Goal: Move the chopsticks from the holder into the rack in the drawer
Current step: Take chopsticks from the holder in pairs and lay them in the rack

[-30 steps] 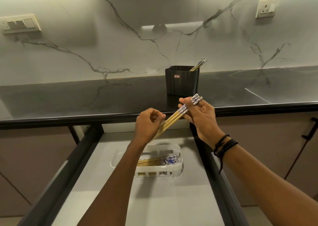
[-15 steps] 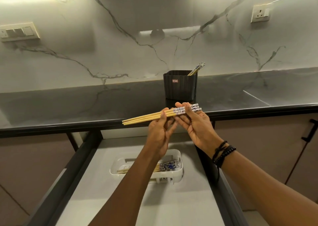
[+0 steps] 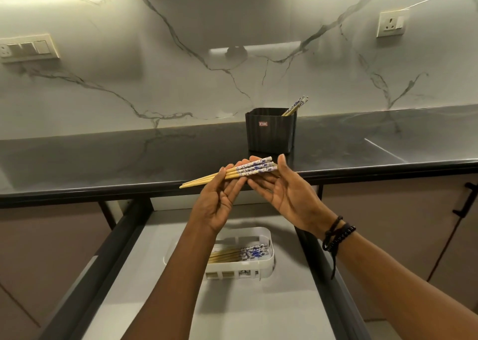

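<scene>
The chopsticks [image 3: 227,175] look like pale bare wood with a matt finish, and the blue-and-white patterned ends seem glossier. The holder [image 3: 270,130] is black ribbed plastic, pretty matt. The rack [image 3: 261,262] is smooth white plastic. The bench [image 3: 129,158] is dark polished stone, really glossy, and the wall [image 3: 181,81] behind is veined marble with a soft sheen.
</scene>
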The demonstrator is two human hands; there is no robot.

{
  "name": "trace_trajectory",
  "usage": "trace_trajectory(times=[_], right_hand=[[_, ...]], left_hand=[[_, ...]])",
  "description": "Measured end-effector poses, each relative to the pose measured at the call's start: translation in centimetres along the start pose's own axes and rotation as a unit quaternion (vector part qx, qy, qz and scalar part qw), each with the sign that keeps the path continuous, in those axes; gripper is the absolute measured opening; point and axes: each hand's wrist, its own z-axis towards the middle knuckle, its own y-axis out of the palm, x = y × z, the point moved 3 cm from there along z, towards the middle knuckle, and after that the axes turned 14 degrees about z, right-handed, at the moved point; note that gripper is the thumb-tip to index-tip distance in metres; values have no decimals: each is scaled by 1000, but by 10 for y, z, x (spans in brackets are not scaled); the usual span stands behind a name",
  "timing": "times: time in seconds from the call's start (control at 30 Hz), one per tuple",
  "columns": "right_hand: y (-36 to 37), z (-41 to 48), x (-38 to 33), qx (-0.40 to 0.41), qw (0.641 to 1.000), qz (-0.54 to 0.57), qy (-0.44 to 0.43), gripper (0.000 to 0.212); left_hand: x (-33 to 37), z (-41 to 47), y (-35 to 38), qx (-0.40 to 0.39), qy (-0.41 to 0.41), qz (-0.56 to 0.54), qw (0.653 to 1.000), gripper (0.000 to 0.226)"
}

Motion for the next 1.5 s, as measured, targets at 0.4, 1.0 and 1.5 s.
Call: trace_trajectory(times=[0.4, 1.0, 1.5], right_hand=[[1, -2, -1, -27, 999, -24, -26, 44], [-47, -1, -1, 157, 960, -234, 7, 20], [-92, 2, 53, 157, 895, -376, 182, 7]], left_hand=[[1, -3, -3, -25, -17, 17, 999, 21], [21, 3, -62, 234, -56, 260, 935, 28], [21, -3, -121, 345, -135, 546, 751, 40]])
